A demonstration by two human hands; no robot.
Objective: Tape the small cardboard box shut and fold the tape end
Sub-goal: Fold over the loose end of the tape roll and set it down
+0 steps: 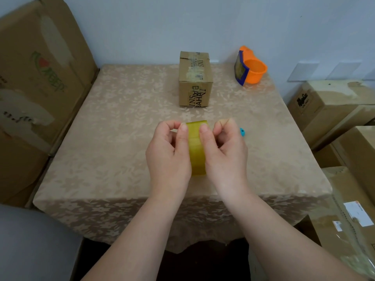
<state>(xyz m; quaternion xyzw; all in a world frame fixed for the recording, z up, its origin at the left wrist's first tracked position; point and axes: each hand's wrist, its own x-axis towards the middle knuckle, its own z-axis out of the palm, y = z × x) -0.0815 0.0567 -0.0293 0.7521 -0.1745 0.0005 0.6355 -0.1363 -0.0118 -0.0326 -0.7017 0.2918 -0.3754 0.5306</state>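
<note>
Both hands hold a roll of yellowish clear packing tape (196, 148) above the near middle of the table. The left hand (169, 157) closes on its left side and the right hand (224, 153) on its right, each thumb lying over the roll's outer curve with its tip near the top and the fingers curled round behind. Whether a loose tape end is pinched cannot be told.

Just right of the right hand, a small blue object (242, 132) peeks out on the cloth; its kind is unclear.

The small cardboard box (194, 80) stands well beyond the hands, toward the far middle of the table (113, 138), which wears a beige floral cloth. Its flaps are down, and a worn strip of old tape runs along the top seam. Its near face carries black print turned sideways; "BAHA" can be made out, the rest only in part. Nothing of its inside shows.

At the far right corner an orange plastic cup (254, 71) lies tilted with its mouth toward the right, looking empty, and a blue-edged printed card (240, 69) rests against its left side; the print is too small to read.

Large cartons (40, 82) stack on the left, one bearing a green and red logo. More cartons (332, 104) crowd the right, one with a white shipping label (358, 212), unreadable
</note>
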